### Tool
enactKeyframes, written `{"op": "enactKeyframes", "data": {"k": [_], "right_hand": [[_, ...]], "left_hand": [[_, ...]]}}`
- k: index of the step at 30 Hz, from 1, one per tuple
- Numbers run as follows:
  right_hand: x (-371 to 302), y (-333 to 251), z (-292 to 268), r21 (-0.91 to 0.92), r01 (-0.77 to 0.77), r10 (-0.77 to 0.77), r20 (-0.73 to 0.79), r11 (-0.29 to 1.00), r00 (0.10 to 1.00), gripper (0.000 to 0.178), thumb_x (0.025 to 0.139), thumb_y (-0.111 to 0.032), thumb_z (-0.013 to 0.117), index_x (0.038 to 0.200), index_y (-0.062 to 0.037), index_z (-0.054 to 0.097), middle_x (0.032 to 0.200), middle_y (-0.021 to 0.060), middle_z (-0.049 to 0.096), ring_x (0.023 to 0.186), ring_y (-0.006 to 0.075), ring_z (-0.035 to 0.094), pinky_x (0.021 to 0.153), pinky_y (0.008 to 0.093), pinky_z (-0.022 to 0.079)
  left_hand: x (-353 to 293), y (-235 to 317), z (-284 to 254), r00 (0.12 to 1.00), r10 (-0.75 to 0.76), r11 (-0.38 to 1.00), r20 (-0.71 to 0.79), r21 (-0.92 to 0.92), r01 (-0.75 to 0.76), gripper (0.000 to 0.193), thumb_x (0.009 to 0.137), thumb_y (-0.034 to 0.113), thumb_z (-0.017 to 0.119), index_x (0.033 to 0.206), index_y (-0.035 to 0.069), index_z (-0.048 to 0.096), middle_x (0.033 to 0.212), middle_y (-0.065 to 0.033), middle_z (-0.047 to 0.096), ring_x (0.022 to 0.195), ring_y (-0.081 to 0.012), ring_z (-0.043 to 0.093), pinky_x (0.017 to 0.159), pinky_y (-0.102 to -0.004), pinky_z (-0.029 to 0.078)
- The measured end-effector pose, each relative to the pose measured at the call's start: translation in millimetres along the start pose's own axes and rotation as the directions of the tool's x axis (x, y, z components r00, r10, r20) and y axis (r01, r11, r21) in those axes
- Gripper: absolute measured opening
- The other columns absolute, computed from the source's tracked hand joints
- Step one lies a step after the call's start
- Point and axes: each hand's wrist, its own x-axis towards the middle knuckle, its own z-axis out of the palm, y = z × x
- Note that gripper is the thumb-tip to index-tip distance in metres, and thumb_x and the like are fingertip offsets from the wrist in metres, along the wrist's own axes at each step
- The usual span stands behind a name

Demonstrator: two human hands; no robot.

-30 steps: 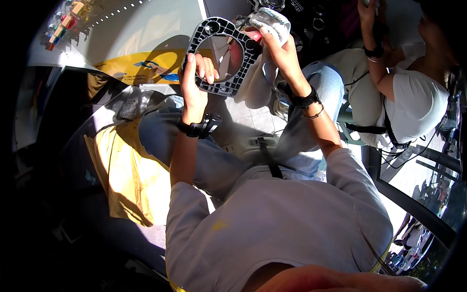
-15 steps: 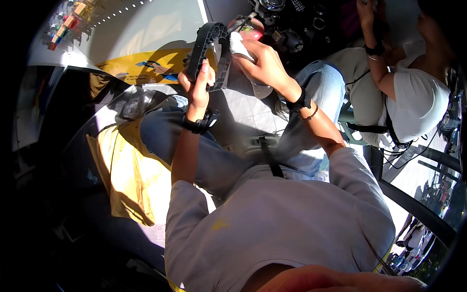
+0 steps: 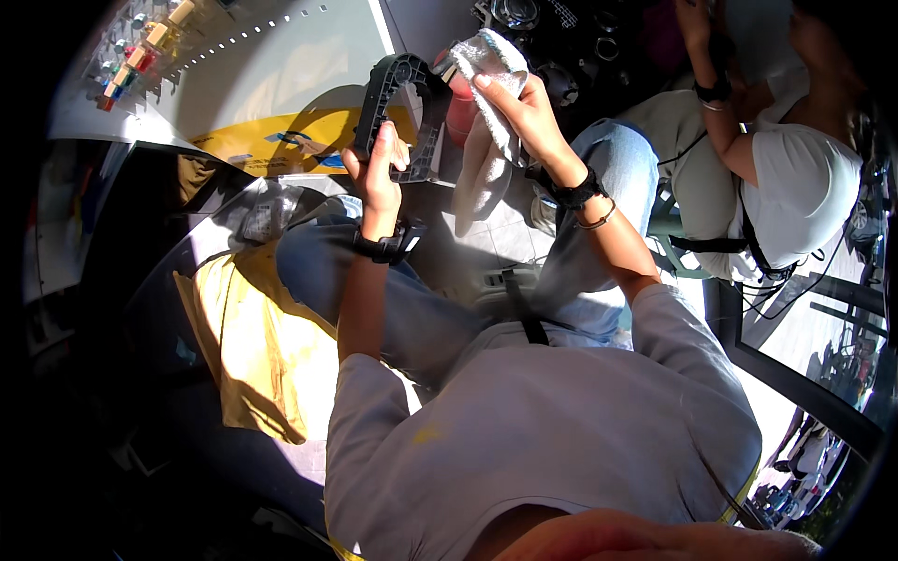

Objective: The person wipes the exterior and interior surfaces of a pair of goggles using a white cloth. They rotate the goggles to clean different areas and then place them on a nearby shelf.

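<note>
The left grip (image 3: 379, 176) clasps a black ribbed plastic frame (image 3: 376, 96), while beside it the right grip (image 3: 541, 123) pinches a draped white fabric cloth (image 3: 488, 148).

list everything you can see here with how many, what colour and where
gridded frame: 1, black, in the left hand
cloth: 1, white, in the right hand
unclear object: 1, red, beside the cloth, partly hidden
metal parts: several, silvery, top centre, some too dark to count
pale panel: 1, grey-white, upper left
printed strip: 1, mostly yellow, just below the pale panel
small blocks: several, tan, red and blue, upper-left corner
draped sheet: 1, yellow, left side
co-worker: 1, white top, right side
wristbands: 2, black, next to the hands
shirt: 1, grey, lower centre
jeans: 1 pair, blue, middle
hands: 2, bare, upper centre
</note>
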Motion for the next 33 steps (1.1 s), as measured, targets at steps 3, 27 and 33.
{"op": "enactKeyframes", "data": {"k": [3,27,33], "right_hand": [[-0.5,9.2,7.2,-0.241,0.24,-0.211,0.141,0.94,0.967,0.023,0.086,-0.017,0.063,0.1,0.0007,0.061,0.089,0.0053,0.065,0.075,0.0112,0.059,0.066,0.0239,0.046],[-0.2,4.5,-6.4,0.477,-0.321,0.3,0.122,0.818,0.946,0.018,0.079,-0.013,0.059,0.09,0.0004,0.061,0.077,0.0047,0.06,0.067,0.0124,0.056,0.063,0.0239,0.045],[-6.1,14.4,13.4,-0.413,0.169,-0.175,0.025,0.895,0.984,0.02,0.082,-0.021,0.059,0.087,-0.0022,0.06,0.069,0.0072,0.058,0.056,0.0204,0.057,0.052,0.0321,0.044]], "left_hand": [[-6.7,-6.5,-1.2,0.996,-0.066,0.995,0.062,0.084,0.06,0.017,0.088,0.015,0.06,0.079,0.001,0.058,0.055,-0.0006,0.047,0.048,-0.0087,0.044,0.048,-0.0236,0.035],[6.5,-0.2,12.3,0.941,-0.301,0.887,0.157,-0.316,0.336,0.063,0.09,0.065,0.023,0.057,0.011,0.033,0.048,-0.0012,0.031,0.047,-0.0121,0.032,0.048,-0.0242,0.028],[3.7,-14.2,5.9,0.946,-0.295,0.951,0.136,-0.055,0.304,0.056,0.097,0.046,0.031,0.059,0.007,0.042,0.051,-0.0003,0.037,0.042,-0.0093,0.038,0.044,-0.0233,0.033]]}}
